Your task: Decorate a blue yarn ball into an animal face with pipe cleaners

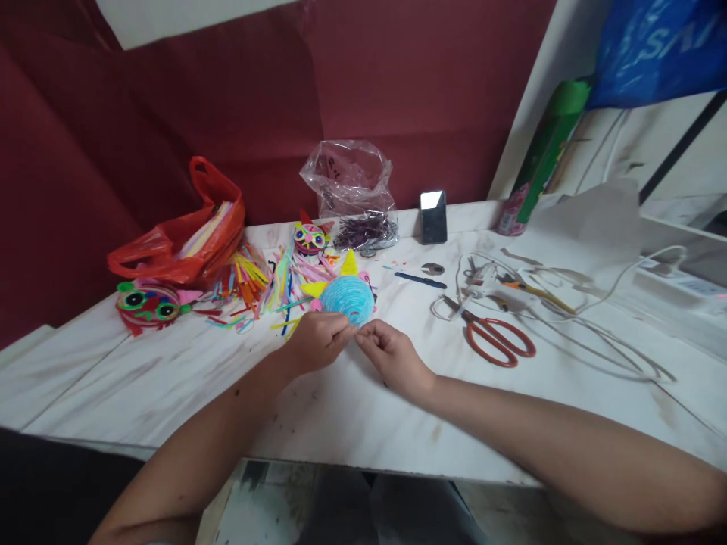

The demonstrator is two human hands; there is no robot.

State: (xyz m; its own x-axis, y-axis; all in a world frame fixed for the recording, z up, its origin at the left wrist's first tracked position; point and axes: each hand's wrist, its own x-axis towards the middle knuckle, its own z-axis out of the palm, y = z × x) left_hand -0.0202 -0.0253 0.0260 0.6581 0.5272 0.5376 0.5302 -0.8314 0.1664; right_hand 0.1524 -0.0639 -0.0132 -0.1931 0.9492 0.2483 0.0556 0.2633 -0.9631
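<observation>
Along the marbled table [170, 386], the left hand [318, 342] and right hand [394, 359] nearly meet, fingers curled closed; whether they pinch anything, I can't tell. Just beyond sits the blue coiled piece [345, 295], apparently well along: yellow spikes [348, 264] on, a small hole yet unclosed.

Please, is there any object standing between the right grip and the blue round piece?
Nothing visible stands between the right grip and the blue round piece; the left grip is close beside the right one. The scissors lie farther right.
</observation>
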